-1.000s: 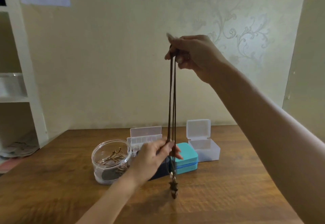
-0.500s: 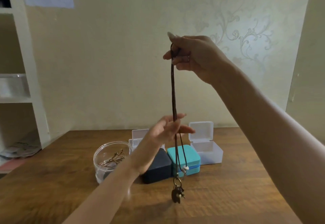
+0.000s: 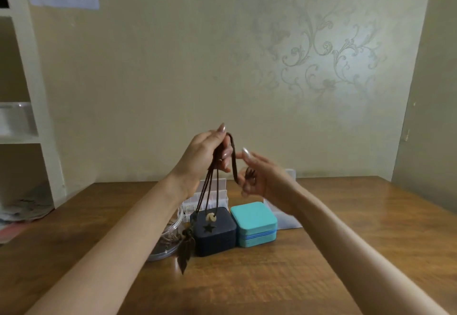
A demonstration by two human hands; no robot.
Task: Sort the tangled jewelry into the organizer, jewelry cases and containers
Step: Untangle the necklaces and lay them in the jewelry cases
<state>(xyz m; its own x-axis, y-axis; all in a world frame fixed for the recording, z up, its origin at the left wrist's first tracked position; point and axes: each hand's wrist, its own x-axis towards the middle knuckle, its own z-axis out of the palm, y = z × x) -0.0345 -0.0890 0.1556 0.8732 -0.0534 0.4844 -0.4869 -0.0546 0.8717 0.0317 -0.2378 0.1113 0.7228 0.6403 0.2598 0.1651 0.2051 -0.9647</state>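
**Cords in the air, none sorted yet**

The brown cord necklaces [image 3: 234, 159] hang above the table [image 3: 346, 215]. Their pendants [image 3: 209, 228] dangle in front of the dark case [image 3: 217, 238], which stands beside the teal case [image 3: 254, 218]. The left hand [image 3: 205, 151] grips the cords in a bunch at the top. A loop runs into the right hand [image 3: 264, 181], which is blurred, so I cannot tell if it pinches the cord. A hard pull on the loop could tighten a knot, and swinging pendants could catch in the round container [image 3: 170, 240].
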